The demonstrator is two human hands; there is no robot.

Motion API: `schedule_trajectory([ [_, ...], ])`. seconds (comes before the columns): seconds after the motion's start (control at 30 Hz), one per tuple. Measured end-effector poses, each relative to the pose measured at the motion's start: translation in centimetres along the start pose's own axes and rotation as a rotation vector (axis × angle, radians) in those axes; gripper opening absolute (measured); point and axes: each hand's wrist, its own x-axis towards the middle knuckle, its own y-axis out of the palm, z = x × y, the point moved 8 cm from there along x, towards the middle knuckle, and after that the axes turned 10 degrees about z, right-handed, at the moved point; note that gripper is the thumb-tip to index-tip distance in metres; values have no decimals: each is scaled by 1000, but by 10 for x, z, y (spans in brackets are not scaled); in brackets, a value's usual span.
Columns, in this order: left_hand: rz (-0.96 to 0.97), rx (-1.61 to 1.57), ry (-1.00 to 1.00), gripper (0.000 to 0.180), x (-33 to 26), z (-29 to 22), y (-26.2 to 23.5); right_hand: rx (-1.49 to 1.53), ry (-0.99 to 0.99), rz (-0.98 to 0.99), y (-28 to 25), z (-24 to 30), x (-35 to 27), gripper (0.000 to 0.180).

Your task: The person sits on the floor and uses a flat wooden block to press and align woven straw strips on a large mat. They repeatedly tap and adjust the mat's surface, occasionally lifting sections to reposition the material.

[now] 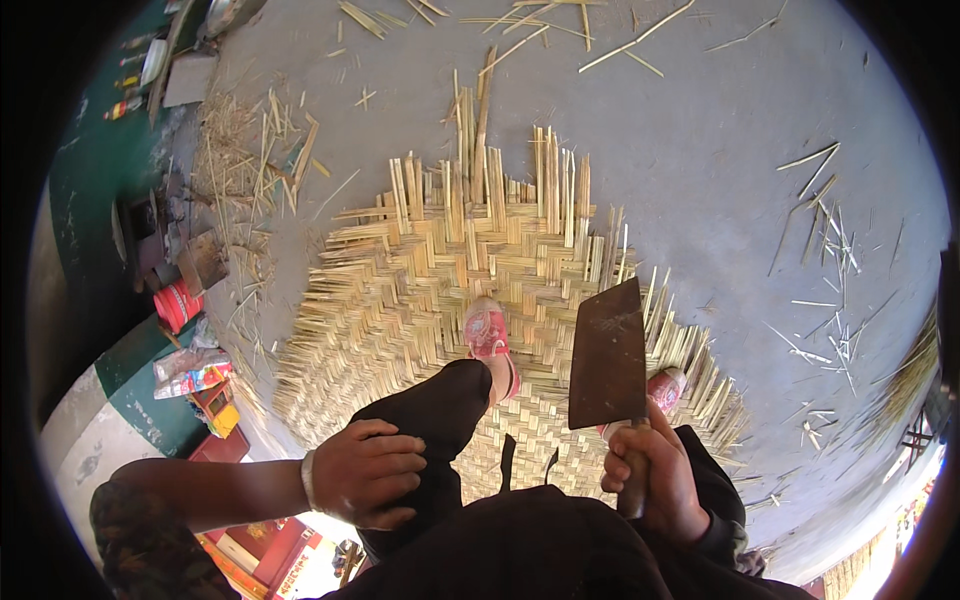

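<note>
My right hand is wrapped round the short handle of a cleaver. Its broad dark rectangular blade points up and away from me, held above a woven split-bamboo mat. My left hand holds nothing and rests on my left thigh, its fingers slightly bent and a little apart; a pale band circles that wrist. Under my feet lies the mat, in a zigzag weave, with loose strip ends of uneven length sticking out along its far and side edges. Part of its right side is hidden behind the blade.
My red patterned shoes stand on the mat. Bamboo scraps are heaped at the left, and more splinters lie on the grey floor at right. A red bucket and a yellow toy vehicle line the left wall.
</note>
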Motion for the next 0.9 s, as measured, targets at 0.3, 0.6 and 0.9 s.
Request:
schedule_trajectory([
  [0.3,-46,-67,6,23,-26,-35,35,-213,-57,44,25,-53,10,53],
  [0.6,-224,-112,-9,11,-44,-64,79,-768,-237,-106,-17,-108,50,68],
  [0.9,-383,-50,-55,18,-52,-73,104,-1579,-470,-109,-18,-95,-1,61],
])
